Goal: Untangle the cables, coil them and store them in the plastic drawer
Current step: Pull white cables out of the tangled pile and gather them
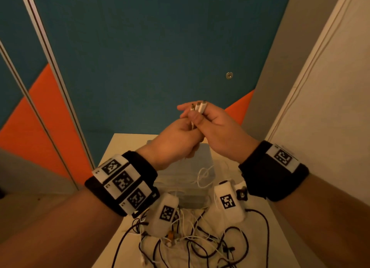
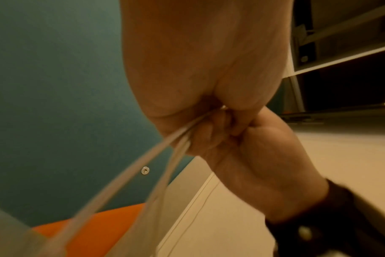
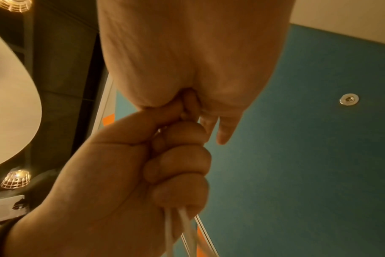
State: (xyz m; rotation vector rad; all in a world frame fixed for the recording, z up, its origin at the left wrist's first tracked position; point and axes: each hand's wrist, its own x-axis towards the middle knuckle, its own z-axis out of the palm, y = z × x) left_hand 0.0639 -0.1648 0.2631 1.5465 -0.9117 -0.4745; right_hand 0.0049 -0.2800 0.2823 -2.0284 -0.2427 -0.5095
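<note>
Teal wall panel [image 1: 150,57] with orange corner patches [image 1: 54,115]; below it, black-and-white checkered wrist markers [image 1: 122,182], a cream table [image 1: 128,145], tangled black and white cables [image 1: 210,241].

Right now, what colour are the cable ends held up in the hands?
White, with dark tips. The cable ends show best in the head view.

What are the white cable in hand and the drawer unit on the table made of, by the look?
White cable: likely smooth plastic-jacketed wire with rigid white plastic plugs; it bends freely below the left hand and right hand. Drawer unit: translucent, frosted-looking plastic, probably; cable loops seem to show through it.
</note>
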